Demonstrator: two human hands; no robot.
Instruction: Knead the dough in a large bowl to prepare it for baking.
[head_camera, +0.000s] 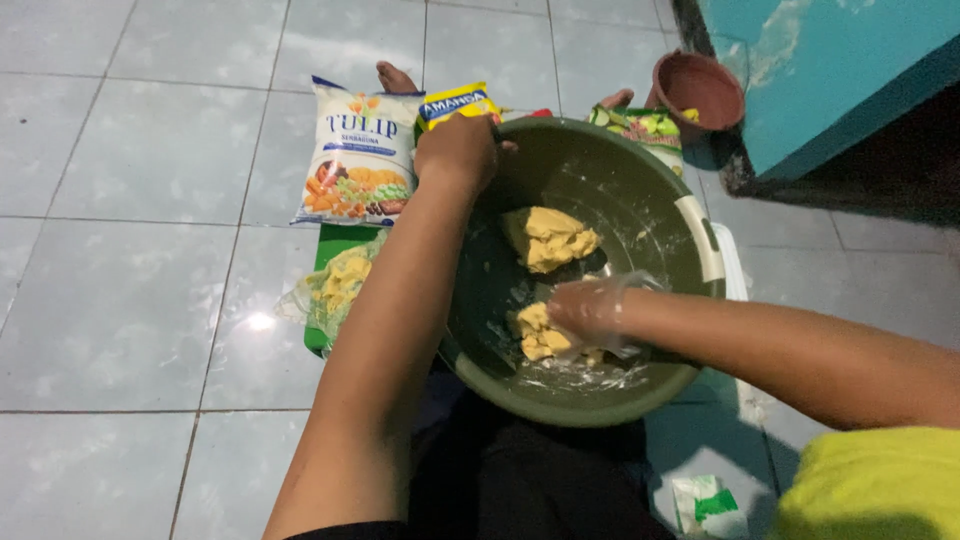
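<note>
At frame centre, the left hand (457, 150) gripped the green basin's (700, 240) far rim; the gloved right hand (590, 308) closed on the lower dough lump (538, 338).

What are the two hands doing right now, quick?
Left hand: closed, gripping the far rim of the green basin.
Right hand: in a thin clear glove, pressing the yellow dough; grip unclear.

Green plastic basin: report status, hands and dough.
Left hand grips green plastic basin rim. Right hand, clear glove, presses yellow dough lump. Second lump sits apart. Nothing obstructing.
</note>
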